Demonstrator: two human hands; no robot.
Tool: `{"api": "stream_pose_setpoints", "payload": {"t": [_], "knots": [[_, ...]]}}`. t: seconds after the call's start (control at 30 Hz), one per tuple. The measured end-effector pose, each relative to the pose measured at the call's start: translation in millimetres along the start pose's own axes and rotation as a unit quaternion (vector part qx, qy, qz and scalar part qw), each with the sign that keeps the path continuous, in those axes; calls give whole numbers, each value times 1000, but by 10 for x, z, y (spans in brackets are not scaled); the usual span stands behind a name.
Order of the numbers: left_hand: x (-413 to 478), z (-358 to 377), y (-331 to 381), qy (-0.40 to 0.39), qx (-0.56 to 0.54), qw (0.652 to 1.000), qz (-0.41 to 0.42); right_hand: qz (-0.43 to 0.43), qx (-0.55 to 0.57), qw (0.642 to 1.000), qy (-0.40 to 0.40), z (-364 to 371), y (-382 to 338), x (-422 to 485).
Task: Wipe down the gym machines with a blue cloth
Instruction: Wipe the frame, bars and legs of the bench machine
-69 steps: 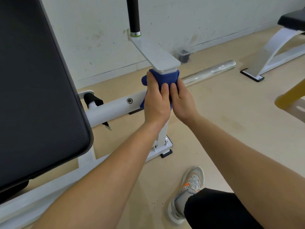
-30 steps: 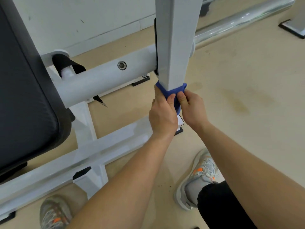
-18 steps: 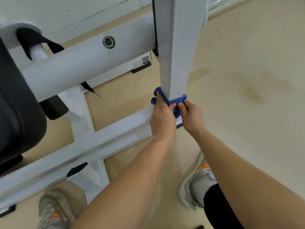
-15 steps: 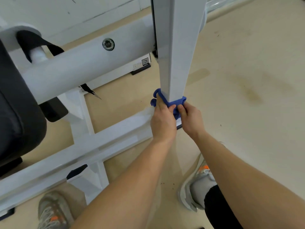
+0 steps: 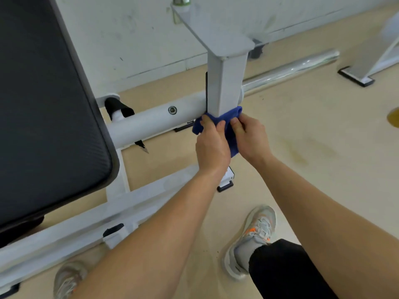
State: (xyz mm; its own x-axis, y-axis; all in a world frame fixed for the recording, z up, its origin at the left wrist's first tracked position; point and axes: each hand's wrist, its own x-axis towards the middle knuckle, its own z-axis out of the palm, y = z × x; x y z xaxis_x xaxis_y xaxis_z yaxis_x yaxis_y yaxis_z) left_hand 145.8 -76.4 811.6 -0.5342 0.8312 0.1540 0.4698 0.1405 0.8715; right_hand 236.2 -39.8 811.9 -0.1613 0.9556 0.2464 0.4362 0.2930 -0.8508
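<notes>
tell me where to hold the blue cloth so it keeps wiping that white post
Hold the blue cloth by its two loose ends on the near side of the white post, left hand and right hand side by side. It is wrapped round the square post, so pinching the ends keeps it tight.

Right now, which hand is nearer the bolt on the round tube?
Left. The left hand grips the cloth just right of the bolt; the right hand is beyond it.

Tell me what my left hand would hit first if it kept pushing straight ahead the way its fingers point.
The left hand already presses the blue cloth against the white upright post. Beyond that, probably the round white crossbar, though depth is unclear.
</notes>
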Motion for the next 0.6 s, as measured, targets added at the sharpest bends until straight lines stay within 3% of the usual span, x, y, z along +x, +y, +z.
{"api": "stream_pose_setpoints", "payload": {"t": [0.4, 0.53, 0.6], "knots": [[-34, 102, -185, -54, 90, 993, 53, 57, -7, 998, 11, 114, 295, -94], [-47, 88, -375, -56, 189, 976, 93, 68, -12, 998, 5, 150, 383, -230], [-133, 75, -450, -60, 189, 975, 100, 78, -24, 997, -7, 170, 457, -327]]}}
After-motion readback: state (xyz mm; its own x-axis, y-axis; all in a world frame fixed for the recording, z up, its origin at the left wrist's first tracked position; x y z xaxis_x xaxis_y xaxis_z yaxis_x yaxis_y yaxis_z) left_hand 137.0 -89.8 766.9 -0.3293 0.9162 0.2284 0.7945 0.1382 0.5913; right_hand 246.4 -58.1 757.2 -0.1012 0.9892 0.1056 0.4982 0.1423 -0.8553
